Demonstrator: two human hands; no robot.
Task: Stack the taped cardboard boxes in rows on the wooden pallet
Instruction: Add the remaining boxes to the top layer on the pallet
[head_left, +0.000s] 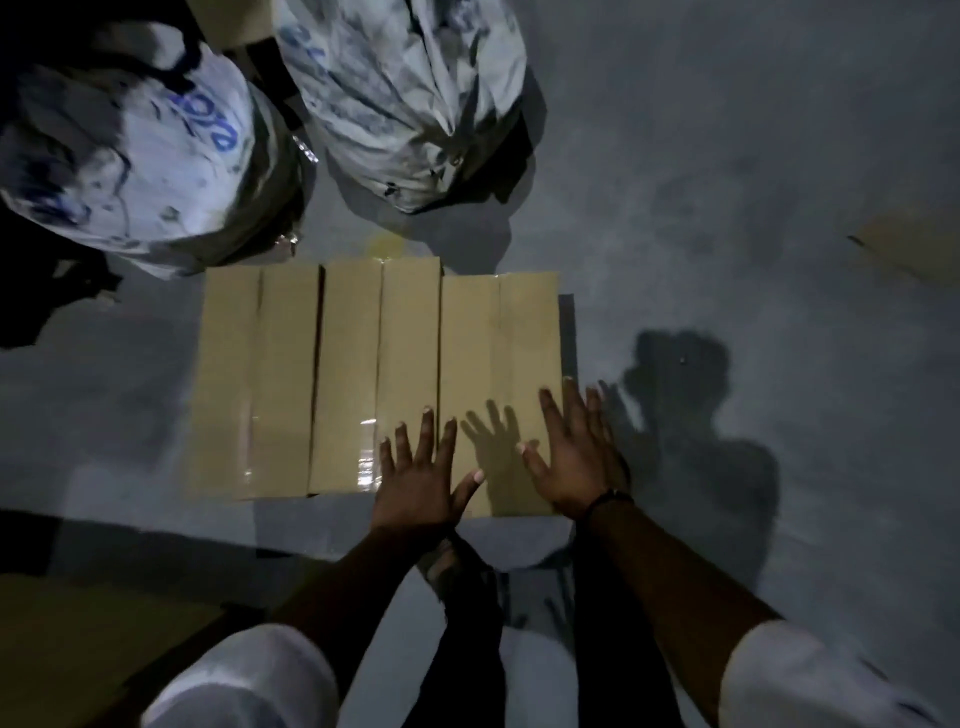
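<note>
Three tan taped cardboard boxes (374, 364) lie side by side in one row at centre. The left hand (423, 478) and right hand (576, 467) are apart, fingers straight and spread, over the near end of the rightmost box (498, 338) at 3 o'clock in the row; whether they touch it is unclear. Two crumpled white sacks with blue print (410, 88) sit beyond, at 11 and 12 o'clock.
</note>
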